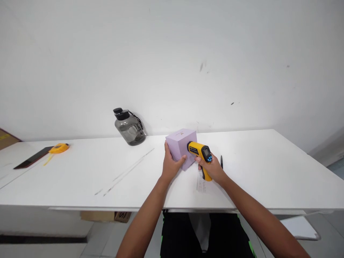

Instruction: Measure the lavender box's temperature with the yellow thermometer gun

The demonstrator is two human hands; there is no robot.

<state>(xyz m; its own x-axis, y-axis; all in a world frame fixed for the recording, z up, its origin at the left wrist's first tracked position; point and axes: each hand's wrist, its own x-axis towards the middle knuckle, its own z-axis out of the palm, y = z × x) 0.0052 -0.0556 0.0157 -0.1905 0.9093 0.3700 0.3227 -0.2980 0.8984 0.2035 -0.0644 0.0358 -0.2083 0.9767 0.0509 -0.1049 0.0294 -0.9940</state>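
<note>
My left hand (171, 163) grips a pale purple box (179, 147) from its left side, thumb across the near face. The box stands on the white table with a small gold mark on its top. In my right hand (212, 167) is a yellow and black infrared thermometer (199, 148), held by its handle. Its nose points at the right face of the box and sits very close to it; whether they touch I cannot tell. The small screen and blue buttons face me. Under the thermometer, a paper with handwriting (201, 184) is partly visible.
A black pen (221, 162) lies right of my right hand. Against the wall leans a grey bottle (130, 129) with a black lid. Far left are a yellow tape measure (59, 148) and a dark flat object (32, 157). The white table (268, 172) ends before my lap.
</note>
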